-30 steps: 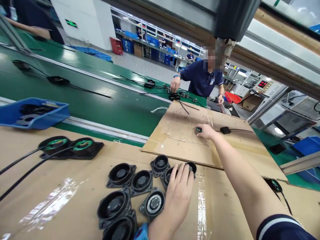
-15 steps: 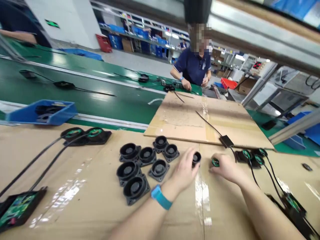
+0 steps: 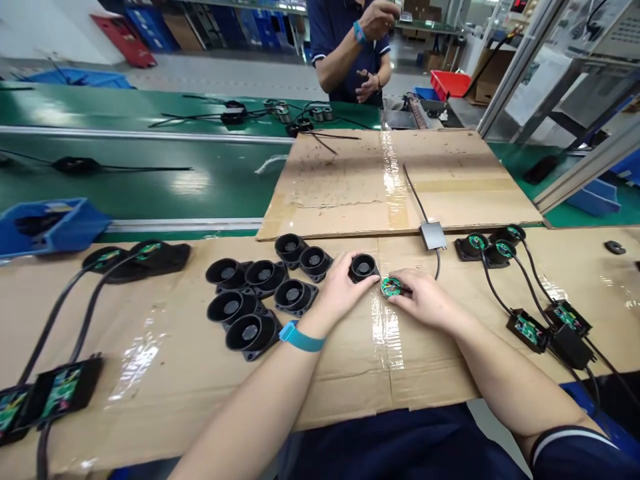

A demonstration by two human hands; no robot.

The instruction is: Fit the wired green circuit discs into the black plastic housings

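My left hand [image 3: 340, 290], with a teal band on its wrist, has thumb and fingers around a black round housing [image 3: 363, 268] with a square flange. Close to its right, my right hand [image 3: 425, 298] pinches a small round green circuit board [image 3: 391, 287], its face turned up. Board and housing are near each other; whether they touch I cannot tell. Left of my hands, several like black housings [image 3: 295, 295] sit on the cardboard, open ends up. A flat dark box with a cable [image 3: 433, 236] lies beyond my right hand.
Wired housings with green boards [image 3: 473, 245] and open cable boxes [image 3: 527, 330] lie on the right; others, a double housing [image 3: 150, 257] among them, are on the left. A cardboard sheet [image 3: 340, 180] lies ahead. Across the green belt [image 3: 220, 180] stands a co-worker [image 3: 345, 53].
My view has tilted down toward the table. My hands have come closer together, bringing the green board near the housing. The co-worker has raised one hand.
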